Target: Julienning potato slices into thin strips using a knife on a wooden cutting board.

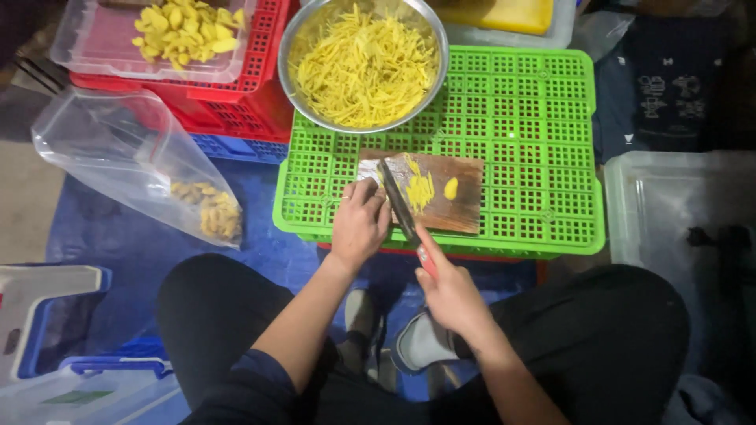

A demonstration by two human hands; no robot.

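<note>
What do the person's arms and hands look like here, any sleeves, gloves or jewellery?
Both hands are bare: no gloves on the left hand or the right hand. Both forearms are uncovered. A dark blue sleeve shows bunched near the left elbow. No watch or bracelet is visible at either wrist; rings are too small to tell.

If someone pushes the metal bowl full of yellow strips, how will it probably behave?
The metal bowl would probably slide rather than tip, since it looks wide and low. Heaped with yellow strips, it is likely fairly heavy. The green crate has a grid top that may catch it.
</note>
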